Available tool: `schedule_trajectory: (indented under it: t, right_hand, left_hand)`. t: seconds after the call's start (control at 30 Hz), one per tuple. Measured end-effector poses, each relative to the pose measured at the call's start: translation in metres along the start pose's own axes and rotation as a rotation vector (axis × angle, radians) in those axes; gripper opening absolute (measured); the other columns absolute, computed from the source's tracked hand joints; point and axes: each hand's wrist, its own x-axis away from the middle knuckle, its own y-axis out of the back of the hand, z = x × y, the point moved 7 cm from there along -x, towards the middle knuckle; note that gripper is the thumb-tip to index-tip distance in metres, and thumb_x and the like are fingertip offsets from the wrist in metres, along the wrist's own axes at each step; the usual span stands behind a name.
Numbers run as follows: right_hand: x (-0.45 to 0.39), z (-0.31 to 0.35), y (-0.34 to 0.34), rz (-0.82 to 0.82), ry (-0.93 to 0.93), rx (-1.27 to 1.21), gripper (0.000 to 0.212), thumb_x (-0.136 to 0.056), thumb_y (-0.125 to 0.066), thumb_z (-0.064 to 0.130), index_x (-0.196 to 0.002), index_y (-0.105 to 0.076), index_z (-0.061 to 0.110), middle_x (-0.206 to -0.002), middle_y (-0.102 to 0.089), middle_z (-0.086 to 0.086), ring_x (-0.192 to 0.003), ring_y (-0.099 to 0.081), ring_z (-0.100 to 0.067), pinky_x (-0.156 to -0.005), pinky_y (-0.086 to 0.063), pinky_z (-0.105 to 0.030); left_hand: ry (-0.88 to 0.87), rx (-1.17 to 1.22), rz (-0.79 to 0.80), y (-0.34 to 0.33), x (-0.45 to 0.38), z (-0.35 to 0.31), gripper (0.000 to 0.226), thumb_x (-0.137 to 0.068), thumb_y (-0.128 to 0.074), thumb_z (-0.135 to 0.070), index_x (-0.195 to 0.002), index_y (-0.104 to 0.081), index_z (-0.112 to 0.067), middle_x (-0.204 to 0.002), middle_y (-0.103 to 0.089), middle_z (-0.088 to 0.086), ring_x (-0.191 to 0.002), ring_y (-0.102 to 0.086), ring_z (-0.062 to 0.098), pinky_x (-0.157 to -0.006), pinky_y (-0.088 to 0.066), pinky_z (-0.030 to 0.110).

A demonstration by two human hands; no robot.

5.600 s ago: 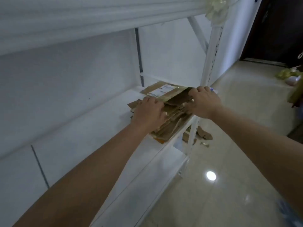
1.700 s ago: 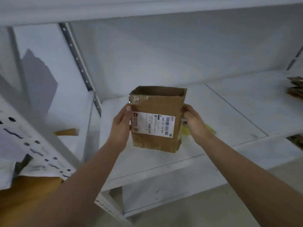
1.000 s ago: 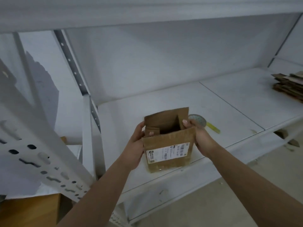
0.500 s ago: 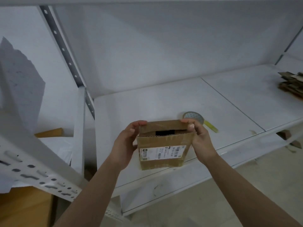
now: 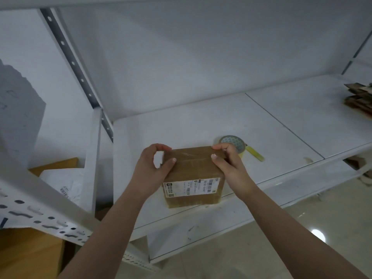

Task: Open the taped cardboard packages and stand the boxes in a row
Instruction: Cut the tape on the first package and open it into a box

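A small brown cardboard box point(image 5: 193, 174) with a white barcode label on its front stands on the white shelf point(image 5: 201, 125) near the front edge. Its top flaps lie folded shut, with old clear tape over them. My left hand point(image 5: 155, 170) grips the box's top left edge, thumb on the top, fingers curled over the far corner. My right hand point(image 5: 227, 160) grips the top right edge the same way. A stack of flattened cardboard boxes point(image 5: 359, 100) lies at the far right of the shelf.
A roll of clear tape point(image 5: 233, 142) with a yellowish loose end lies on the shelf just behind my right hand. A perforated white upright point(image 5: 40, 216) crosses the lower left. Behind it lie a white parcel point(image 5: 62, 182) and brown cardboard. Glossy tiled floor shows below.
I took one flattened box from the stack, opened it out and set it on the shelf. Over the last second its top flaps went from standing open to folded flat under my hands.
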Motion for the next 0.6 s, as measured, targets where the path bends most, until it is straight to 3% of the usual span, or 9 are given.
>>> schedule_trajectory:
  t: [0.1,0.2,0.3,0.37,0.47,0.6]
  right_hand:
    - [0.002,0.003,0.000,-0.034,0.040,0.015,0.021,-0.082,-0.060,0.047,-0.101,-0.056,0.042,-0.108,-0.059,0.000,-0.106,-0.057,-0.033,-0.094,-0.049,-0.054]
    - [0.003,0.003,0.000,-0.029,0.075,0.061,0.015,-0.094,-0.059,0.030,-0.108,-0.054,0.031,-0.095,-0.059,0.025,-0.097,-0.060,-0.016,-0.088,-0.054,-0.043]
    - [-0.002,0.009,0.005,0.062,0.060,0.039,0.015,-0.098,-0.055,0.028,-0.109,-0.057,0.018,-0.096,-0.061,0.016,-0.092,-0.058,-0.002,-0.081,-0.051,-0.023]
    - [-0.017,0.013,0.024,0.037,0.049,0.050,0.030,-0.098,-0.052,0.037,-0.110,-0.060,0.011,-0.104,-0.062,0.005,-0.099,-0.058,-0.003,-0.087,-0.047,-0.020]
    - [-0.057,0.000,0.062,-0.007,-0.004,0.412,0.030,-0.098,-0.056,0.022,-0.128,-0.056,0.016,-0.127,-0.059,-0.002,-0.120,-0.054,-0.018,-0.104,-0.042,-0.033]
    - [-0.081,-0.041,0.070,0.324,-0.140,1.219,0.064,-0.089,-0.053,0.008,-0.149,-0.033,0.018,-0.152,-0.040,-0.008,-0.139,-0.037,-0.027,-0.116,-0.026,-0.037]
  left_hand:
    - [-0.183,-0.267,-0.031,0.001,-0.003,-0.036,0.034,-0.091,-0.062,-0.017,-0.120,-0.052,-0.031,-0.148,-0.040,-0.002,-0.144,-0.028,0.018,-0.117,-0.025,0.045]
    - [-0.271,-0.340,0.005,-0.022,-0.003,-0.069,0.037,-0.097,-0.051,-0.020,-0.134,-0.047,-0.023,-0.156,-0.031,0.001,-0.150,-0.011,0.019,-0.121,-0.013,0.048]
    - [-0.211,-0.700,0.192,-0.060,-0.005,-0.062,0.052,-0.104,-0.026,-0.042,-0.152,-0.023,-0.023,-0.163,-0.015,0.003,-0.151,-0.001,0.023,-0.121,-0.006,0.050]
    - [-0.186,-0.911,0.295,-0.072,-0.006,-0.049,0.056,-0.104,-0.012,-0.048,-0.155,-0.011,-0.027,-0.164,-0.008,0.002,-0.151,0.003,0.026,-0.120,-0.004,0.052]
    - [-0.180,-0.949,0.324,-0.074,-0.006,-0.047,0.055,-0.103,-0.009,-0.048,-0.155,-0.010,-0.028,-0.164,-0.009,0.000,-0.151,0.001,0.026,-0.120,-0.005,0.053]
    - [-0.216,-0.968,0.290,-0.073,-0.006,-0.051,0.053,-0.103,-0.011,-0.046,-0.152,-0.018,-0.029,-0.156,-0.031,-0.003,-0.146,-0.022,0.023,-0.118,-0.014,0.052]
